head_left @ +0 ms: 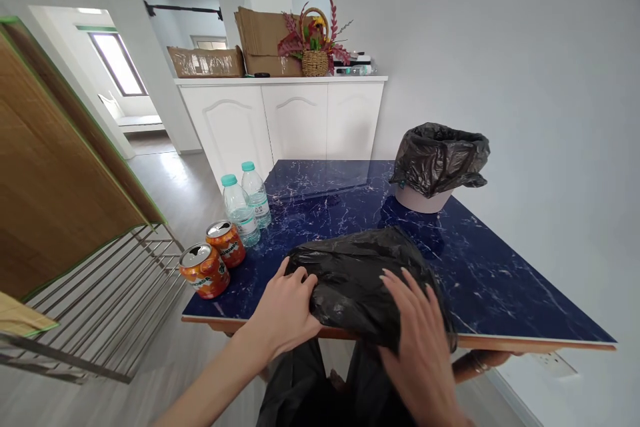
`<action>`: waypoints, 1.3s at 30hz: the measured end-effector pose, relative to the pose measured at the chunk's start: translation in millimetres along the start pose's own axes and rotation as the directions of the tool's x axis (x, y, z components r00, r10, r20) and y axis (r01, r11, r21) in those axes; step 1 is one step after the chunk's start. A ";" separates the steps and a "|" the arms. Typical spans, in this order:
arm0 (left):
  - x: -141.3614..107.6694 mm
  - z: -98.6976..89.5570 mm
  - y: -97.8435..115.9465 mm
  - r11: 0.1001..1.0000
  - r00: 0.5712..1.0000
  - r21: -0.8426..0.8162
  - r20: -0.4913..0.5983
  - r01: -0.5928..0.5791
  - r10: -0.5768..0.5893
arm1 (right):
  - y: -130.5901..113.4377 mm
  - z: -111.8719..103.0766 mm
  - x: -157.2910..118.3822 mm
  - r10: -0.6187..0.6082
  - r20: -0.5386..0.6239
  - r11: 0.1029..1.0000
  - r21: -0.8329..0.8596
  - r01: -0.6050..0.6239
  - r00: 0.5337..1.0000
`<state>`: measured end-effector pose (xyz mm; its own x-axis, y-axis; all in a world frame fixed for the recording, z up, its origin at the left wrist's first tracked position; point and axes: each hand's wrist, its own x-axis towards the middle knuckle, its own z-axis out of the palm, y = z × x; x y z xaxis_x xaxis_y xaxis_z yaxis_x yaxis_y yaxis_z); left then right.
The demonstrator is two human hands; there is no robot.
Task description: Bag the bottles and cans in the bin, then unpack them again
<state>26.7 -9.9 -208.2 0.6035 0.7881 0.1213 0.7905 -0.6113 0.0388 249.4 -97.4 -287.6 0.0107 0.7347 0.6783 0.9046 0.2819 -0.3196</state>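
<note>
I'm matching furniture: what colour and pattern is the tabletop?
The tabletop is dark blue with pale, marble-like veins, best seen in the head view.

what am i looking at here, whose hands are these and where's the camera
There's no machine, just a person wearing a camera on their head; this single picture looks forward and down. Their bare left hand grips the left side of a black bag; their right hand lies over its right side, fingers outstretched. The bag rests on a blue table, with two cans and two bottles left, and a lined bin far right.
</note>
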 end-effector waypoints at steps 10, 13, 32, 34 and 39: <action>-33.8 14.5 -51.4 0.932 0.978 -0.298 -0.054 -0.208 0.201 | 103.4 -87.2 -5.6 0.217 0.148 0.957 0.164 -0.240 0.965; -40.1 11.5 -60.0 0.876 0.978 -0.434 -0.093 -0.208 0.187 | 109.3 -94.1 24.0 0.299 0.250 0.901 0.243 -0.358 0.921; -2.1 17.3 -42.6 0.949 0.923 -0.089 -0.275 -0.303 0.269 | 37.0 3.7 135.2 -0.266 0.253 0.962 0.140 0.236 0.930; 10.2 24.9 -45.2 0.949 0.942 -0.083 -0.179 -0.303 0.285 | 28.9 30.1 130.3 -0.342 0.372 0.939 0.179 0.294 0.863; 13.0 49.6 -59.8 0.946 0.954 -0.125 -0.076 -0.298 0.291 | 72.3 86.1 100.3 -0.166 0.582 0.983 0.035 0.179 0.796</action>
<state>-7.5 40.6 -258.2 0.7976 0.5684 0.2021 0.5548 -0.8227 0.1243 279.1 49.8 -299.7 -0.3893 0.8974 0.2077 0.8765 0.4303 -0.2160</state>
